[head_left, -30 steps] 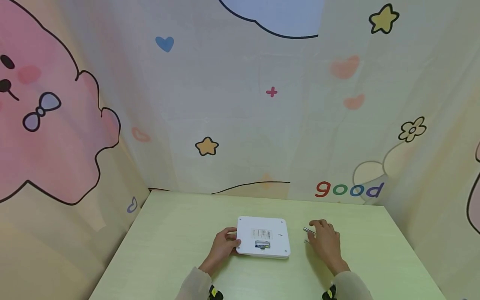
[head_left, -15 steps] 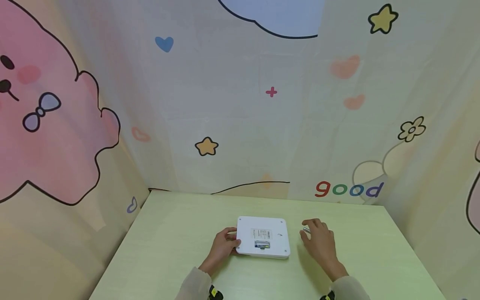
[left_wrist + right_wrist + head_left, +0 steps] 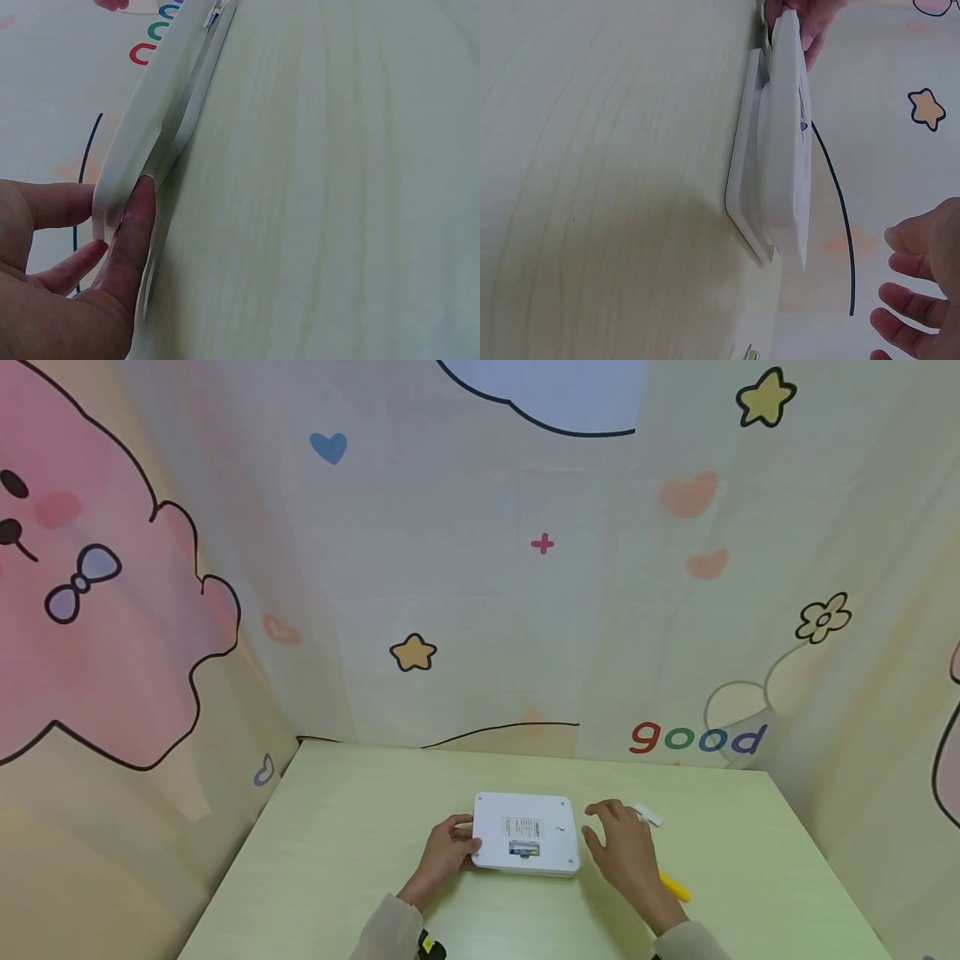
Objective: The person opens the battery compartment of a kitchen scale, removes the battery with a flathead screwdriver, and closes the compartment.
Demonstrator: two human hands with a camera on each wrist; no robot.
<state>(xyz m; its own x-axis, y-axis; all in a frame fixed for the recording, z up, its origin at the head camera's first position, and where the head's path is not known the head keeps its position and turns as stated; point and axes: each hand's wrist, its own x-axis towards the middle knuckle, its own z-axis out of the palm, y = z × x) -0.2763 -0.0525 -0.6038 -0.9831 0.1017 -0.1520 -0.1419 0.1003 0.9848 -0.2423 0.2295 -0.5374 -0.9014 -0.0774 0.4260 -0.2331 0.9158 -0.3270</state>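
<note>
Pale table [image 3: 360, 814] has a white gadget [image 3: 498, 822] sitting on it, left hand [image 3: 444, 853] pinching its left edge, right hand [image 3: 624, 850] loosely spread just off its right side. There's also a yellow stick [image 3: 674, 886] and a little white piece [image 3: 650, 816], both close by that hand.

The pale yellow-green, wood-grained surface [image 3: 360, 810] carries a white, square, rounded-corner device [image 3: 525, 833], a small white flat piece [image 3: 650, 815] and a yellow rod-shaped handle [image 3: 674, 887], partly hidden.
</note>
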